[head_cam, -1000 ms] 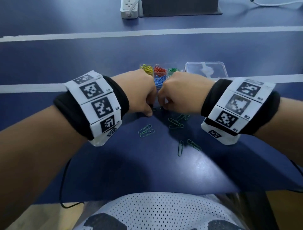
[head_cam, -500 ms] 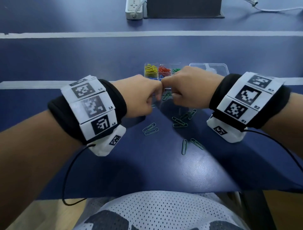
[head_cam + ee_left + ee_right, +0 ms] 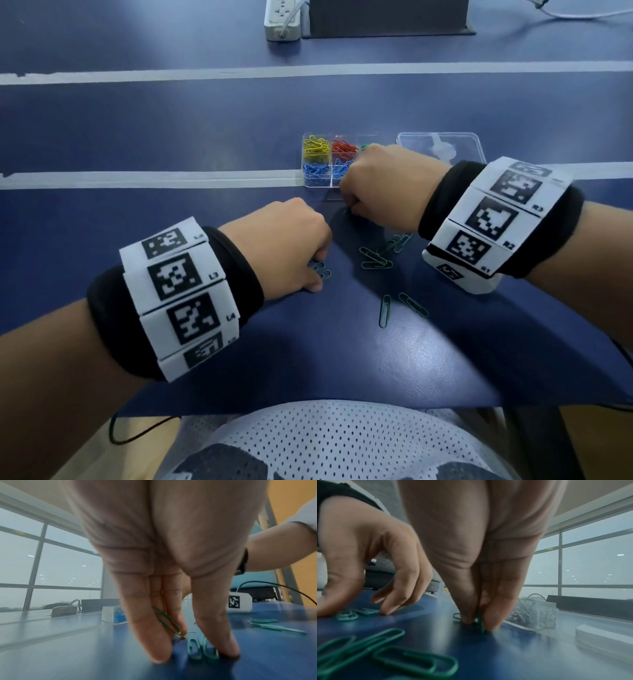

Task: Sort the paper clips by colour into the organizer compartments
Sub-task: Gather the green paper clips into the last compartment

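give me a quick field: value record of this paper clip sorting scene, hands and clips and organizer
left hand: holds one green clip against its fingers, fingertips down at a pair of green clips on the table
right hand: pinches a green paper clip at the table, just in front of the organizer
organizer: clear; yellow, red, blue clips in separate compartments
loose clips: green, on the blue table
lid: clear, right of organizer

My left wrist: black fabric cuff (image 3: 113, 322) under a band of white tiles (image 3: 178, 294), each printed with a black square code, labelled L3 and L4. Below it, a white camera housing and a thin black cable (image 3: 137, 435).
My right wrist: matching black cuff (image 3: 435, 202), white tiles (image 3: 496, 219) marked R1–R3.
Torso: white perforated mesh shirt (image 3: 342, 442) with dark patches.
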A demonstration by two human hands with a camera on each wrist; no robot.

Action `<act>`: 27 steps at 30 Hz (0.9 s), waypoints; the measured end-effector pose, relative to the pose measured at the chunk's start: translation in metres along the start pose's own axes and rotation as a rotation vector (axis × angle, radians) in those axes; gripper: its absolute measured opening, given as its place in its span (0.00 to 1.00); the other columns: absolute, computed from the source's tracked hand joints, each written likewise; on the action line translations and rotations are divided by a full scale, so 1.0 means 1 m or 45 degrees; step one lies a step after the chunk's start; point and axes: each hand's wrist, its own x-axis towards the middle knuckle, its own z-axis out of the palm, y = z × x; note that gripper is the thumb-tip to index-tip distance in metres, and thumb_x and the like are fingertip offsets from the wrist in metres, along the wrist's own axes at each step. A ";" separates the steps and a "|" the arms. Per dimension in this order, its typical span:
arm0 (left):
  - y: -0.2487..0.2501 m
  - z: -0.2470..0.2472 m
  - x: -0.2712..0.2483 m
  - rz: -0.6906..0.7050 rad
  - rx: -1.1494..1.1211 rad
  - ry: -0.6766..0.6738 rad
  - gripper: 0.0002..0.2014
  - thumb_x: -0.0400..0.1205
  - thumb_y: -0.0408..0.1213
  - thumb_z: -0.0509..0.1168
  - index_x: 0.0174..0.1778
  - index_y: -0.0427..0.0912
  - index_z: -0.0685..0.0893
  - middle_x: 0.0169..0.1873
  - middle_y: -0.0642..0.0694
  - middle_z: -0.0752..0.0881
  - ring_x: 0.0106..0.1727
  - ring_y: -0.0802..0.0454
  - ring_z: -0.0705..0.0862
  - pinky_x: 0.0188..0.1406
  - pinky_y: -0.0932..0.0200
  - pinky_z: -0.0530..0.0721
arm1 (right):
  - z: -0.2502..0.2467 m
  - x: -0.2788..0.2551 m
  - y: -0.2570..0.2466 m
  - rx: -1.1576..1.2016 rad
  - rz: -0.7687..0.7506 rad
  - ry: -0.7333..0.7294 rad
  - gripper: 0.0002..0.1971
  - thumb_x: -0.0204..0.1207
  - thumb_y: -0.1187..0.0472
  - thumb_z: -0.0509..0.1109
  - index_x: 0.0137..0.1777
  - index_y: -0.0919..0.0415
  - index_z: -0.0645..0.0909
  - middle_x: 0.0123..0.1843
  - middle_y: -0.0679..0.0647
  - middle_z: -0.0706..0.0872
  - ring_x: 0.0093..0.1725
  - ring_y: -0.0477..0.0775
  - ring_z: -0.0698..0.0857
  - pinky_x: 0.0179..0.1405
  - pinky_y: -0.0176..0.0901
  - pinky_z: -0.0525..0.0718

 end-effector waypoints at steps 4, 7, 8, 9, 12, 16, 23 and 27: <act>0.005 0.000 0.000 0.035 -0.017 0.010 0.10 0.75 0.43 0.70 0.51 0.51 0.85 0.45 0.52 0.84 0.53 0.47 0.83 0.49 0.60 0.78 | -0.006 -0.007 0.005 0.191 -0.008 -0.013 0.08 0.72 0.63 0.69 0.47 0.57 0.89 0.49 0.61 0.87 0.51 0.66 0.85 0.50 0.51 0.85; 0.007 -0.001 0.000 0.070 -0.026 0.007 0.09 0.76 0.40 0.66 0.52 0.54 0.84 0.35 0.58 0.78 0.45 0.52 0.78 0.45 0.63 0.75 | -0.013 -0.013 0.009 0.281 0.015 0.037 0.09 0.70 0.66 0.68 0.43 0.55 0.90 0.40 0.55 0.89 0.45 0.62 0.86 0.48 0.48 0.85; 0.008 -0.002 0.000 0.076 -0.033 0.000 0.10 0.76 0.38 0.65 0.51 0.54 0.84 0.32 0.58 0.76 0.43 0.53 0.76 0.46 0.63 0.77 | -0.016 -0.014 0.012 0.312 0.038 0.072 0.10 0.70 0.66 0.67 0.44 0.55 0.89 0.40 0.55 0.89 0.45 0.61 0.86 0.49 0.48 0.85; 0.008 -0.003 0.000 0.078 -0.037 -0.009 0.11 0.75 0.37 0.63 0.51 0.54 0.84 0.30 0.58 0.75 0.42 0.53 0.77 0.48 0.62 0.79 | -0.019 -0.015 0.016 0.350 0.065 0.121 0.11 0.70 0.67 0.67 0.47 0.54 0.89 0.41 0.55 0.89 0.45 0.61 0.86 0.51 0.49 0.85; 0.011 -0.002 0.000 0.077 -0.011 -0.045 0.12 0.73 0.35 0.63 0.49 0.54 0.82 0.29 0.58 0.71 0.44 0.49 0.80 0.50 0.57 0.83 | -0.024 -0.009 0.035 0.463 0.176 0.291 0.16 0.72 0.67 0.67 0.55 0.50 0.86 0.38 0.51 0.84 0.43 0.55 0.81 0.56 0.46 0.83; 0.017 0.001 0.002 0.067 0.035 -0.086 0.08 0.71 0.33 0.60 0.40 0.53 0.73 0.37 0.53 0.75 0.45 0.43 0.81 0.45 0.53 0.83 | -0.027 0.000 0.055 0.643 0.336 0.385 0.14 0.75 0.67 0.66 0.52 0.49 0.87 0.40 0.54 0.86 0.44 0.54 0.84 0.55 0.42 0.83; 0.016 -0.001 0.010 0.011 0.015 -0.151 0.09 0.68 0.32 0.62 0.31 0.51 0.69 0.30 0.54 0.74 0.39 0.46 0.78 0.42 0.52 0.83 | -0.023 0.015 0.060 0.726 0.368 0.350 0.12 0.72 0.67 0.68 0.47 0.51 0.89 0.42 0.53 0.87 0.47 0.53 0.86 0.51 0.42 0.84; 0.013 -0.008 0.011 0.006 -0.085 -0.127 0.05 0.67 0.33 0.65 0.35 0.48 0.78 0.24 0.54 0.76 0.29 0.59 0.73 0.38 0.59 0.81 | -0.023 0.009 0.063 0.750 0.343 0.386 0.10 0.73 0.62 0.68 0.49 0.53 0.89 0.42 0.51 0.87 0.46 0.50 0.84 0.49 0.37 0.79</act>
